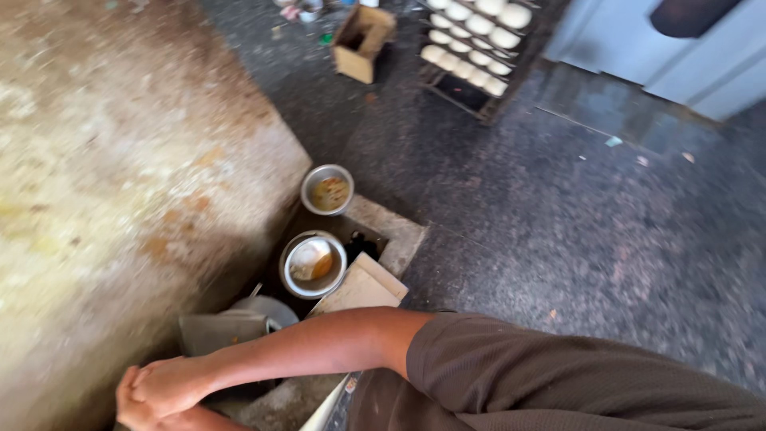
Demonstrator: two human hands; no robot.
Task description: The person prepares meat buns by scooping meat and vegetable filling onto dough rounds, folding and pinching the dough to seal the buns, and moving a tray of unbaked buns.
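Reaching across the bottom of the view, the brown-sleeved right arm (447, 359) is ending in the right hand (167, 385), whose grip is lying curled and pressed over the left hand (132, 409), both clasped together with nothing visible between them. Just beside the hands a grey metal container (219, 331) is sitting against the stained worktop (120, 175), with a pale board (359, 289) beyond it. Farther off, two steel bowls (313, 263) (327, 190) are holding yellowish liquid, while a rack of white dough balls (477, 41) and a cardboard box (363, 41) are standing on the dark floor (574, 207).
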